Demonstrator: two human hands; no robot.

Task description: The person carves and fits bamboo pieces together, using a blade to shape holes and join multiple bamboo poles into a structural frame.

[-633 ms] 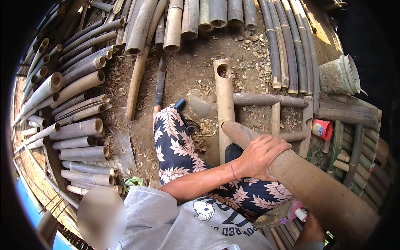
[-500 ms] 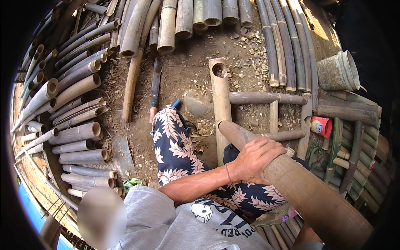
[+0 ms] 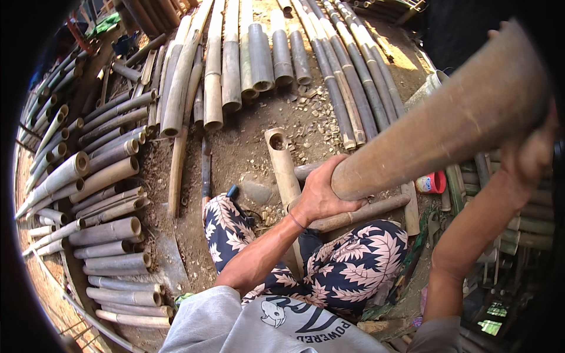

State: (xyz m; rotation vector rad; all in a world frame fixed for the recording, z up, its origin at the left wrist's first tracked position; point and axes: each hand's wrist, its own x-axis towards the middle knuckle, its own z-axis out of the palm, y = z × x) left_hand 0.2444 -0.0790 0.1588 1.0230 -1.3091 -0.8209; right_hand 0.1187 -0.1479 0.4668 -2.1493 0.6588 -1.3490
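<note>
**Both hands on a thick bamboo pole**

We hold a thick brown bamboo pole (image 3: 435, 126) slanting across the right side of the view, its cut lower end over our lap and its upper end rising toward the top right. Our left hand (image 3: 321, 197) cups that lower end, fingers wrapped under it and thumb along the side, closed firmly on the wood. Our right hand (image 3: 529, 153) grips the pole further up, near the edge of the view, fingers curled round its underside. Below the pole, our knees in leaf-patterned trousers (image 3: 347, 265) straddle a pale, short bamboo section (image 3: 282, 167) lying on the dirt with its hollow end facing away. A thinner stick (image 3: 365, 212) lies across it under our left hand. A red can (image 3: 431, 183) stands just right of that. Cut bamboo lengths (image 3: 106, 176) are stacked to the left, and long poles (image 3: 259, 53) lie ahead.
</note>
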